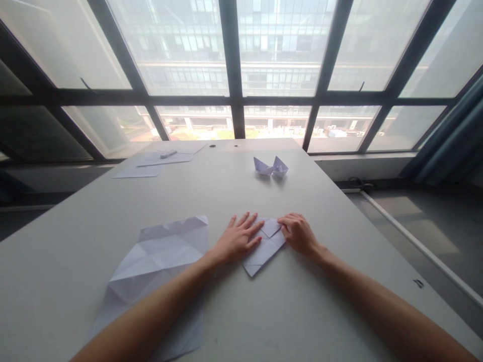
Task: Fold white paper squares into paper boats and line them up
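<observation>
A small folded white paper (pixel 266 246) lies on the grey table (pixel 234 191) in front of me. My left hand (pixel 238 237) lies flat on its left part, fingers stretched out and spread. My right hand (pixel 298 232) has its fingers curled and pressed down on the paper's upper right corner, where a triangular flap is folded over. A larger creased white sheet (pixel 158 261) lies unfolded to the left, partly under my left forearm.
A folded paper boat shape (pixel 270 167) stands farther back on the table. Flat sheets (pixel 158 162) with a small white object lie at the far left corner. Large windows rise behind the table; a blue curtain (pixel 449 146) hangs at right.
</observation>
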`<control>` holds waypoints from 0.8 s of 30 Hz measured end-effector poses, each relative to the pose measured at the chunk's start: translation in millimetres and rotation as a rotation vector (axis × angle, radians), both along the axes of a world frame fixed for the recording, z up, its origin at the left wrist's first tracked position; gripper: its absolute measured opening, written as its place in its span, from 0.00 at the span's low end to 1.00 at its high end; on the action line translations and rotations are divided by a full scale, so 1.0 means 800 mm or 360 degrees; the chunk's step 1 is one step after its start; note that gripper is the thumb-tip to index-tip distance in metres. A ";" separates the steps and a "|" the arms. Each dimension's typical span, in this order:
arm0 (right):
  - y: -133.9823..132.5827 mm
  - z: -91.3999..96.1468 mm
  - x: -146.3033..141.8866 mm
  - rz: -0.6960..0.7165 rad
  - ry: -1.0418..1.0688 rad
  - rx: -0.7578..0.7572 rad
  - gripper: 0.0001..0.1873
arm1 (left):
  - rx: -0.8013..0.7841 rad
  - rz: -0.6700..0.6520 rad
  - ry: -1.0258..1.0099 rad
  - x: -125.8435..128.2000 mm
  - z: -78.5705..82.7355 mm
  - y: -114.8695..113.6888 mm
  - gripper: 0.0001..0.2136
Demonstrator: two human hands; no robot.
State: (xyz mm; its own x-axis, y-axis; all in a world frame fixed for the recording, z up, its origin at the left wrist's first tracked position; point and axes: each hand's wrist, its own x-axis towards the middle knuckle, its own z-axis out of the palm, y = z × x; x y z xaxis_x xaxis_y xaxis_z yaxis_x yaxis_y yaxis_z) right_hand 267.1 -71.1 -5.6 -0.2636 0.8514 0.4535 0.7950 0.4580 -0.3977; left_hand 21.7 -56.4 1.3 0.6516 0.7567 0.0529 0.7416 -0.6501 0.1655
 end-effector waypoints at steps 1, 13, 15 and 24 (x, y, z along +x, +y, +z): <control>0.000 0.001 0.000 -0.0005 -0.0011 0.0001 0.13 | 0.0000 0.0001 -0.0003 0.000 0.000 0.000 0.25; -0.005 0.001 -0.006 0.0629 -0.0002 -0.0007 0.13 | 0.0000 -0.0013 -0.0045 -0.001 0.001 0.000 0.26; -0.004 0.000 -0.006 0.0632 -0.0020 -0.0016 0.12 | 0.0014 0.0003 -0.0065 -0.001 0.001 0.001 0.26; -0.011 0.012 -0.008 0.0338 -0.0175 0.0003 0.10 | 0.0050 0.0302 -0.0287 -0.004 0.002 0.005 0.21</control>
